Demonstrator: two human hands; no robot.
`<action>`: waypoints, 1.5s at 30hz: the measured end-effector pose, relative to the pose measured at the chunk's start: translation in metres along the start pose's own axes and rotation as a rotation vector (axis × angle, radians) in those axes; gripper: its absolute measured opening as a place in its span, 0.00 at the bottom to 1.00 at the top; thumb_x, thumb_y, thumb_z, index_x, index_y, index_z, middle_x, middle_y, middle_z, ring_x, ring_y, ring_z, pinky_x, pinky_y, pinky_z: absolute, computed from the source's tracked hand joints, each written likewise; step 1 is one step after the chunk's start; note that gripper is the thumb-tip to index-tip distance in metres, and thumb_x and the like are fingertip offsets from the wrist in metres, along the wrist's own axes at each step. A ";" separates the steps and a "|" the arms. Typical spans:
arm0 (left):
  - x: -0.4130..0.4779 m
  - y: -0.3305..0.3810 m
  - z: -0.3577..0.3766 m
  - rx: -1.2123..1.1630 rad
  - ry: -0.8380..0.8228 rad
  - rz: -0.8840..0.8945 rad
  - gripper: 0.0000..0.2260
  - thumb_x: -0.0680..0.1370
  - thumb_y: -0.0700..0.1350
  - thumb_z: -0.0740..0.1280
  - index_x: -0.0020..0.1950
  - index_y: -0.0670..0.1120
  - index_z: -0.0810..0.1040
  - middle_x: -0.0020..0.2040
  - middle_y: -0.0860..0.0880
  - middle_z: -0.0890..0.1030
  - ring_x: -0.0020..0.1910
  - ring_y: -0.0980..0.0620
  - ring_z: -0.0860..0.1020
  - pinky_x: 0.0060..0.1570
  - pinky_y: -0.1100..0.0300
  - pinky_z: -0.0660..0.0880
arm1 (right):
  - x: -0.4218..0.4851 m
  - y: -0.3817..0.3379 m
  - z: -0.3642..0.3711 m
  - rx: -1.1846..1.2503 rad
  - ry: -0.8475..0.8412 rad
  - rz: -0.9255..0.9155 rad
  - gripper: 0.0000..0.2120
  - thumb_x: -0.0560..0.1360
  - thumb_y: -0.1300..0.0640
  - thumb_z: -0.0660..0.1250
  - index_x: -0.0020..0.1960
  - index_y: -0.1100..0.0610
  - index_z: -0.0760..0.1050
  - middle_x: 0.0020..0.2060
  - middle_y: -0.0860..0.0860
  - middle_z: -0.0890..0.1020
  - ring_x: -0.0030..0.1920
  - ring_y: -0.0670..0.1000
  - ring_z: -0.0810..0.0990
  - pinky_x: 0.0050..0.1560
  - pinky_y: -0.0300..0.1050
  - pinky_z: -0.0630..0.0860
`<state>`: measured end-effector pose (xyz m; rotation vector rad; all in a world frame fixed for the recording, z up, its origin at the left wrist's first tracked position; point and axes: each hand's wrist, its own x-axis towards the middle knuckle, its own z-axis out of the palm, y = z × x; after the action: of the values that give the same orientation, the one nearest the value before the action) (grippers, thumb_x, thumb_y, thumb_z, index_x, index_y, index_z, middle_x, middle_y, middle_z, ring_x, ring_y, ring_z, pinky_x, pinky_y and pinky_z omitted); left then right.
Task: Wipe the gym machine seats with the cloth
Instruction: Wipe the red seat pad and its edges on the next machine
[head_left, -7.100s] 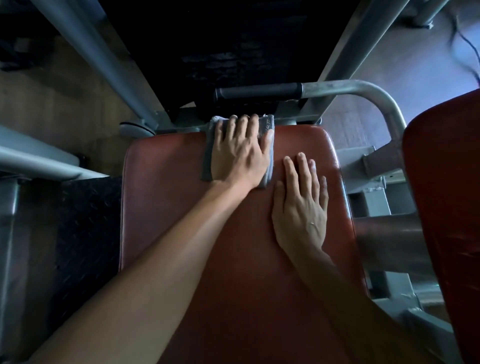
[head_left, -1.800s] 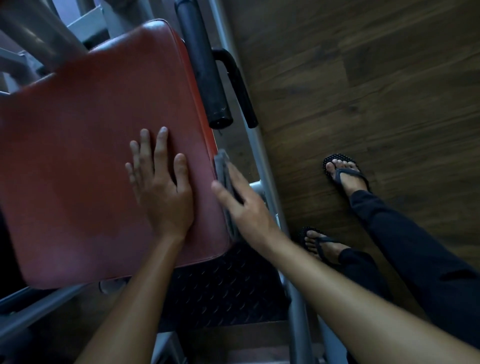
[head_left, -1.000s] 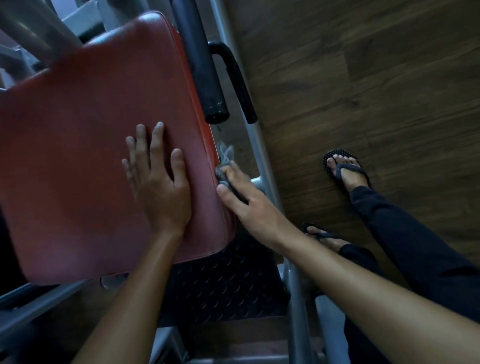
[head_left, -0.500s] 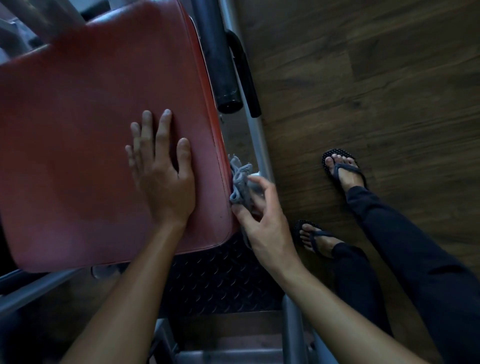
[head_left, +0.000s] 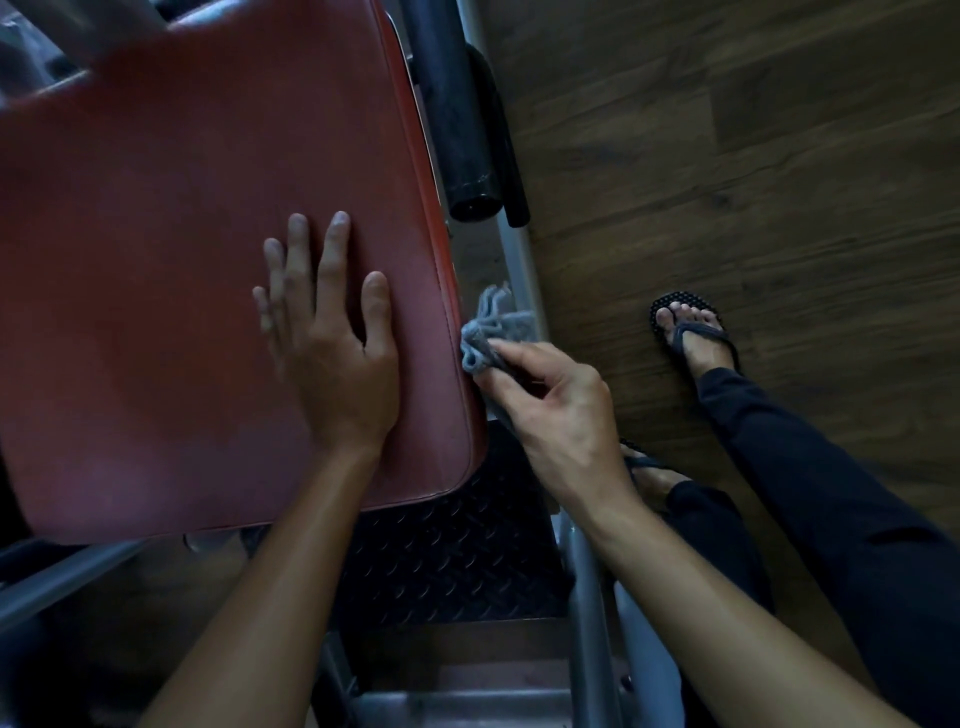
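Observation:
A red padded machine seat (head_left: 156, 260) fills the left and middle of the view. My left hand (head_left: 332, 353) lies flat on the seat near its right edge, fingers spread, holding nothing. My right hand (head_left: 556, 410) is just off the seat's right side edge and pinches a bunched grey cloth (head_left: 488, 332). The cloth touches the seat's side edge and sticks up in folds above my fingers.
A black foam-covered handle bar (head_left: 457, 119) and a grey frame rail (head_left: 524, 280) run along the seat's right side. A black tread plate (head_left: 447, 561) lies under the seat's near corner. My sandalled feet (head_left: 691, 332) and dark trouser legs stand on the wooden floor (head_left: 753, 156) at right.
My right hand has gathered the cloth from flat against the seat's side edge into a bunch and drawn back slightly. My left hand stays flat on the seat.

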<state>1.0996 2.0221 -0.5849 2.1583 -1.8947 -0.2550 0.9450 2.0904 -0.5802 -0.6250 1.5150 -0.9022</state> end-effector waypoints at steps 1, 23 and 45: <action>0.000 0.001 0.000 0.006 0.001 -0.002 0.21 0.83 0.54 0.54 0.76 0.54 0.64 0.78 0.51 0.61 0.79 0.50 0.54 0.77 0.46 0.51 | 0.000 -0.003 0.001 -0.018 -0.002 -0.013 0.12 0.75 0.61 0.72 0.58 0.54 0.83 0.51 0.42 0.85 0.54 0.39 0.82 0.60 0.41 0.78; 0.000 0.004 0.001 0.069 -0.001 -0.008 0.22 0.83 0.54 0.53 0.77 0.53 0.62 0.79 0.50 0.59 0.79 0.50 0.54 0.77 0.47 0.51 | -0.011 0.002 -0.003 -0.189 -0.083 -0.058 0.12 0.77 0.63 0.68 0.57 0.55 0.84 0.49 0.46 0.85 0.50 0.41 0.82 0.53 0.34 0.76; 0.000 0.000 0.000 0.011 0.002 -0.010 0.22 0.83 0.54 0.54 0.76 0.54 0.63 0.79 0.51 0.60 0.79 0.51 0.54 0.77 0.48 0.50 | 0.021 -0.027 0.016 -0.134 0.074 -0.141 0.09 0.76 0.61 0.69 0.54 0.57 0.84 0.49 0.49 0.85 0.52 0.43 0.82 0.59 0.39 0.76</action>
<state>1.0995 2.0219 -0.5848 2.1751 -1.8893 -0.2445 0.9544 2.0551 -0.5700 -0.8121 1.6228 -0.9448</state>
